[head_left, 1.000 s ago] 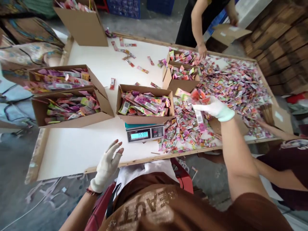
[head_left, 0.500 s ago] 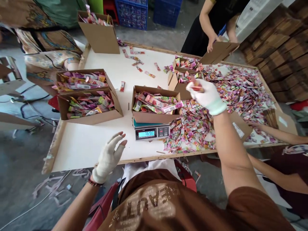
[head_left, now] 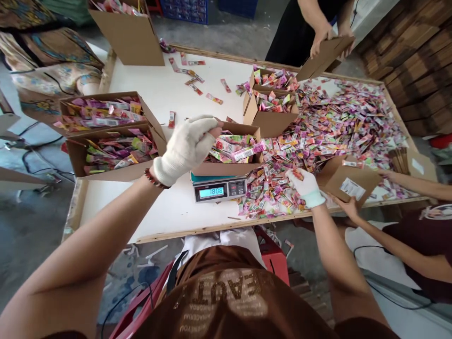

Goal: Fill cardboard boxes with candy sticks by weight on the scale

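My left hand [head_left: 192, 146], in a white fingerless glove, is over the left side of the open cardboard box [head_left: 228, 169]. Its fingers reach right, bent but apart from the thumb, and no packet shows in them. Small printed stick sachets [head_left: 243, 146] fill that box, which stands on a digital scale [head_left: 221, 189] with a lit display. My right hand [head_left: 306, 186], gloved too, is low over the loose sachet pile [head_left: 271, 188], its fingers closed around reddish sachets [head_left: 295, 174]; how many is hidden.
Two filled boxes [head_left: 113, 172] stand left, two more [head_left: 275, 120] behind the scale, and a tall box [head_left: 130, 40] at the back left. A co-worker's hands [head_left: 323, 37] hold a carton at the back. Another person's hands [head_left: 348, 207] hold a box [head_left: 348, 181] at right.
My left hand has moved up and right from the table's front to the box on the scale. My right hand has come down toward me onto the pile. The scale's reading has risen.
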The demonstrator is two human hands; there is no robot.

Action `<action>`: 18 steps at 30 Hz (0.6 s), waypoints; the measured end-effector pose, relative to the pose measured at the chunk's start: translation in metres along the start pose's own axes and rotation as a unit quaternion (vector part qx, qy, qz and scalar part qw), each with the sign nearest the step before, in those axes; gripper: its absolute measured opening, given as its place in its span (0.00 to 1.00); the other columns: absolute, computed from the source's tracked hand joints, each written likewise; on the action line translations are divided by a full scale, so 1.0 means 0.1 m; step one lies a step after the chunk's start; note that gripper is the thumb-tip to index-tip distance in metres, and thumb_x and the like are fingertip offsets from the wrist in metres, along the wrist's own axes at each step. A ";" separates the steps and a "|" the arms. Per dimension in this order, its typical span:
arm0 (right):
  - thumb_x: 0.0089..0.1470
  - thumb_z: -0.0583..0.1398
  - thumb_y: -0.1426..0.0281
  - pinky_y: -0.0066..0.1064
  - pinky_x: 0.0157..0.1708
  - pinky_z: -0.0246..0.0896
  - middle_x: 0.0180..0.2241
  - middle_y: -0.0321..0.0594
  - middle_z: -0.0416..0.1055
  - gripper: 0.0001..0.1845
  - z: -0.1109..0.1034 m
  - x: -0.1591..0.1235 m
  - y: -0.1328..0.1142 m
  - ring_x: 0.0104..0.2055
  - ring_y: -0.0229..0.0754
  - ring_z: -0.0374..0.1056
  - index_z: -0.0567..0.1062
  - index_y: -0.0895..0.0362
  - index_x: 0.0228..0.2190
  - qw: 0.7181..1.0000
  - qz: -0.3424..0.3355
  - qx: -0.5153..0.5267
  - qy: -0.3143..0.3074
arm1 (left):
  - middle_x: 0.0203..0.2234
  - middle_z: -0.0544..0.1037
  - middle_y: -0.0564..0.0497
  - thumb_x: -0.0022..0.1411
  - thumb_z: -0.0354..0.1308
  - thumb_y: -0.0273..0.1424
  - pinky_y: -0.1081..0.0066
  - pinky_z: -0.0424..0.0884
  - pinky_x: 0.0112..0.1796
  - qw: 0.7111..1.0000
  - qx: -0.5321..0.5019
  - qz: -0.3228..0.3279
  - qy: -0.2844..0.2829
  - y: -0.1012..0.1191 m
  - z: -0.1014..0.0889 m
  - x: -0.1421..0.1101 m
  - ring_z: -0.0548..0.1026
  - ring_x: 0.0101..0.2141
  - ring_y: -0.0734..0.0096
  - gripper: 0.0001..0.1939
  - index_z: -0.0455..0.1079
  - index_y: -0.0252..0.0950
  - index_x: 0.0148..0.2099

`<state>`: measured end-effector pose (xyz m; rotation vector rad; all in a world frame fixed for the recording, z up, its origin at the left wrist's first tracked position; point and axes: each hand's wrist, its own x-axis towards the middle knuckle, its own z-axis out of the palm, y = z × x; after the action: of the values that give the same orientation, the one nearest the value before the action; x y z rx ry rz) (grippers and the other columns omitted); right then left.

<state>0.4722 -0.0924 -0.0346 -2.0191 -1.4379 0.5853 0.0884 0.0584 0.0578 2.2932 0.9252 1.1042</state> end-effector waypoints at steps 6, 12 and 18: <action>0.62 0.56 0.71 0.46 0.62 0.68 0.61 0.49 0.74 0.21 -0.13 0.39 -0.87 0.62 0.52 0.72 0.79 0.55 0.54 0.946 -0.305 -0.076 -0.079 | 0.36 0.81 0.43 0.75 0.49 0.35 0.63 0.73 0.45 0.998 -0.012 0.010 -0.064 -0.10 0.35 0.15 0.78 0.40 0.65 0.18 0.78 0.32 0.41; 0.55 0.57 0.81 0.43 0.42 0.70 0.59 0.51 0.74 0.31 0.30 0.90 -1.69 0.51 0.57 0.77 0.76 0.55 0.59 0.840 -0.239 -0.409 -0.266 | 0.38 0.80 0.43 0.71 0.54 0.47 0.62 0.73 0.43 0.965 0.087 -0.060 -0.241 -0.16 0.55 0.03 0.78 0.40 0.60 0.22 0.76 0.32 0.45; 0.60 0.55 0.77 0.36 0.41 0.63 0.45 0.48 0.77 0.14 -0.11 0.88 -1.65 0.44 0.49 0.74 0.80 0.57 0.41 0.868 -0.265 -0.354 -0.225 | 0.55 0.75 0.36 0.57 0.72 0.46 0.58 0.75 0.48 0.908 0.209 -0.110 -0.346 -0.03 0.74 -0.09 0.74 0.54 0.47 0.38 0.68 0.33 0.63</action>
<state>0.3937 0.0297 0.0846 -1.8837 -2.6874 0.3058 0.1425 0.0470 0.0072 2.5319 1.1382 -0.0503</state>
